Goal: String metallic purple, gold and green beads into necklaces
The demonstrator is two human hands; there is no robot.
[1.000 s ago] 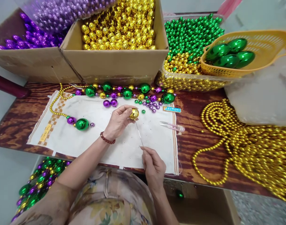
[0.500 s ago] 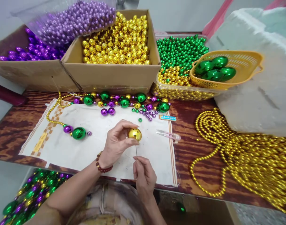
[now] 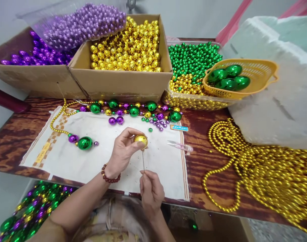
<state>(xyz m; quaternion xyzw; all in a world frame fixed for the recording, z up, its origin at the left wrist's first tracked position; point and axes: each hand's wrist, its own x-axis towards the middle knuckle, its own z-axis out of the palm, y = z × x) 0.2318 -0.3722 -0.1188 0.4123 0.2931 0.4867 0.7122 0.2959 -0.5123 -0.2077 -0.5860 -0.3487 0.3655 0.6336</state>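
Between thumb and fingers, my left hand [image 3: 124, 151] grips a shiny gold bead [image 3: 140, 140] above the white cloth [image 3: 105, 164]. My right hand [image 3: 152, 190], just below and to the right, pinches a thin needle [image 3: 143, 161] that points up to the bead's underside. Whether its tip is inside the bead, I cannot tell. Left of my hands lies a strand with a large green bead [image 3: 85, 143], a purple bead [image 3: 73, 138] and small gold beads [image 3: 52, 124]. Thread snips [image 3: 180, 146] rest at the cloth's right side.
Behind the cloth stand a cardboard box of gold beads [image 3: 120, 82], a box of purple beads [image 3: 37, 75] and a tub of green beads [image 3: 193, 57]. A yellow basket [image 3: 264, 75] holds large green beads. Gold bead strands [image 3: 276, 178] cover the right side.
The gold bead has shifted slightly left and up and is turned in my left hand's fingers. My right hand has moved slightly left and down with the needle, more of which shows.
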